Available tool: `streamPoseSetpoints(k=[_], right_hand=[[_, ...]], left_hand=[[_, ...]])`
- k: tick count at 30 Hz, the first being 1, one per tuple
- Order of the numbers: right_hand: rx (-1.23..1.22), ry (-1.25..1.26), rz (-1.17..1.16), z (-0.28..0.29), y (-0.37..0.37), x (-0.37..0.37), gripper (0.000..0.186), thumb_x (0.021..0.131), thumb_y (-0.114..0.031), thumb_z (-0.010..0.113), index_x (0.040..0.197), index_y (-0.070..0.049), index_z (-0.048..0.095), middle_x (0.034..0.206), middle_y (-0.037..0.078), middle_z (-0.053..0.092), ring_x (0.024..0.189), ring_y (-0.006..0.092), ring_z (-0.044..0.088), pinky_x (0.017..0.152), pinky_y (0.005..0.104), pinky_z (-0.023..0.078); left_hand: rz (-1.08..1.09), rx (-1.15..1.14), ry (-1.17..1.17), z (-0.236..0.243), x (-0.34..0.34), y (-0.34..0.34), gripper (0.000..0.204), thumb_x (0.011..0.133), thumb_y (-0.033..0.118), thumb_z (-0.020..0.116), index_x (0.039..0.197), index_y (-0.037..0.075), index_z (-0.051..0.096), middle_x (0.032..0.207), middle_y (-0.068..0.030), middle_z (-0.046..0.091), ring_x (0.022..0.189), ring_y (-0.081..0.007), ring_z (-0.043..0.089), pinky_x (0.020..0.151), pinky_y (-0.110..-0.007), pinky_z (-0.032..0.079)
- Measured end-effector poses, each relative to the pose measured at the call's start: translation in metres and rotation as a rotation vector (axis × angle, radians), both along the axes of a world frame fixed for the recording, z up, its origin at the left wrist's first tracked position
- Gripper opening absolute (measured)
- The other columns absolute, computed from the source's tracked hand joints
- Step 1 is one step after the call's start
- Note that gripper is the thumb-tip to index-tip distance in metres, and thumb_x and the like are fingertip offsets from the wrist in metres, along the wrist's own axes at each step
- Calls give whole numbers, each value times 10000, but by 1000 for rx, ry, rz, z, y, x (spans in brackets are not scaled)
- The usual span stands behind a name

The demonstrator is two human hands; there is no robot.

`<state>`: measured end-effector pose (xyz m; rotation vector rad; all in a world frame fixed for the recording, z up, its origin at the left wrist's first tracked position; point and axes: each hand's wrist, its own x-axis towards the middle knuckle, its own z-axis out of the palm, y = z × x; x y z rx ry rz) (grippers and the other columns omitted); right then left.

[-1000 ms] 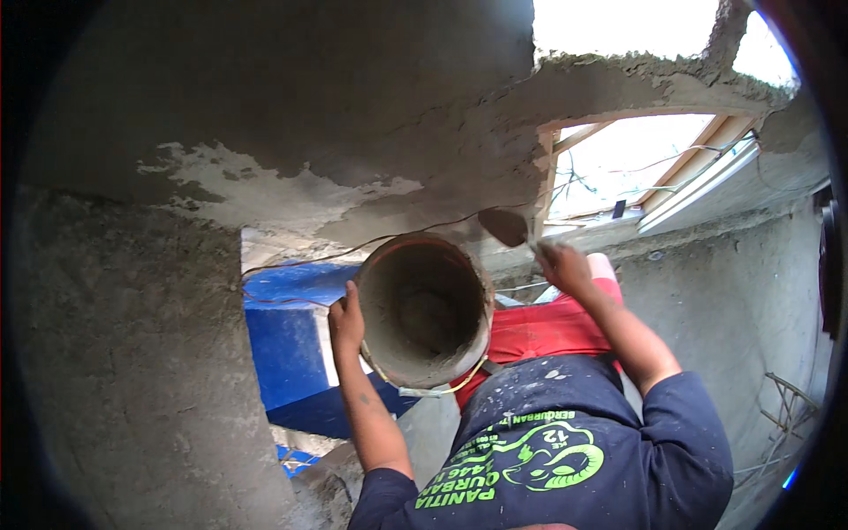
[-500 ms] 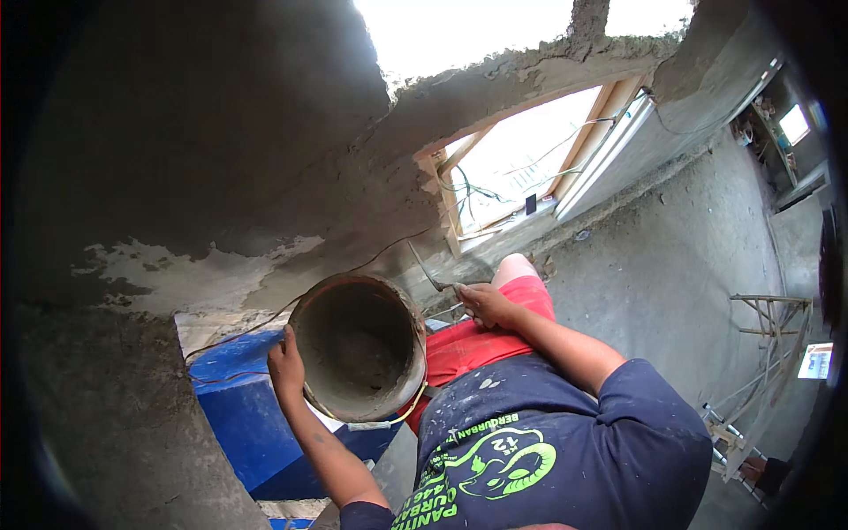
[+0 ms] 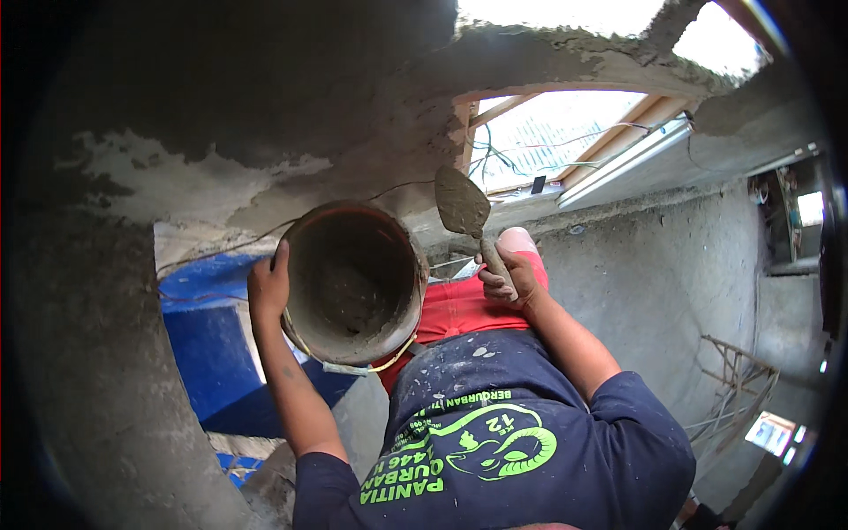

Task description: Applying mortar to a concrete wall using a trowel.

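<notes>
My left hand (image 3: 268,287) grips the left rim of a round bucket (image 3: 291,322), the fingers over its edge. Grey mortar (image 3: 358,309) coats the inside and lies at the bottom. A wire handle with a pale grip (image 3: 346,368) hangs on the bucket's near side. To the right of the bucket, my right hand (image 3: 511,274) is closed round the handle of a trowel (image 3: 462,201). The trowel's blade points up and away, its broad face in view and smeared with mortar. Blade and bucket are apart.
A partly plastered wall (image 3: 380,97) rises ahead, with a wood-framed window opening (image 3: 565,132) and loose wires. Blue panels (image 3: 208,353) stand below left. A thin cable (image 3: 208,256) runs along the wall behind the bucket. Concrete floor (image 3: 654,265) and a wooden frame (image 3: 742,367) lie to the right.
The trowel has turned from edge-on to showing its broad face, and my right hand has rolled with it. The bucket's mouth tilts slightly differently, and the whole view has shifted.
</notes>
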<state>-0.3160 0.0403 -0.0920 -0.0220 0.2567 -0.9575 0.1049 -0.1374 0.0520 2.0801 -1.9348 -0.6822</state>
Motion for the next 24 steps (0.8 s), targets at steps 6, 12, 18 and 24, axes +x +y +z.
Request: streamPoseSetpoints(k=[6,12,18,24], right_hand=[[-63,490,-24,37,-8,8,502,1044,-554,415,1155,-90,571,629,31,488,414,143,431,400,270,352],[-560,1468,349,103,-58,-4,428,1007,-312,634,1233,51,647,840,55,672,726,103,623,649,273,513],[-701,1640,460,107,-74,-42,434,959,-216,687,1290,59,633,1207,214,711,1118,232,684,989,344,520],[-881,1979,417,98,-63,-87,364,929,-231,691,1232,-30,701,1136,178,735,1047,262,719,902,367,544]], left_hand=[[-6,-73,75,5,-15,5,684,992,600,489,1012,-49,703,1006,-327,659,1019,-509,614,842,-509,486],[38,3,-3,7,-9,-1,733,966,631,525,877,-79,683,887,-330,655,926,-500,642,801,-489,502],[9,8,41,7,-12,4,752,952,655,539,861,-76,687,867,-320,660,884,-487,658,776,-485,508],[39,-63,1,-5,1,8,747,958,651,535,892,-77,689,877,-307,677,912,-474,671,791,-475,517]])
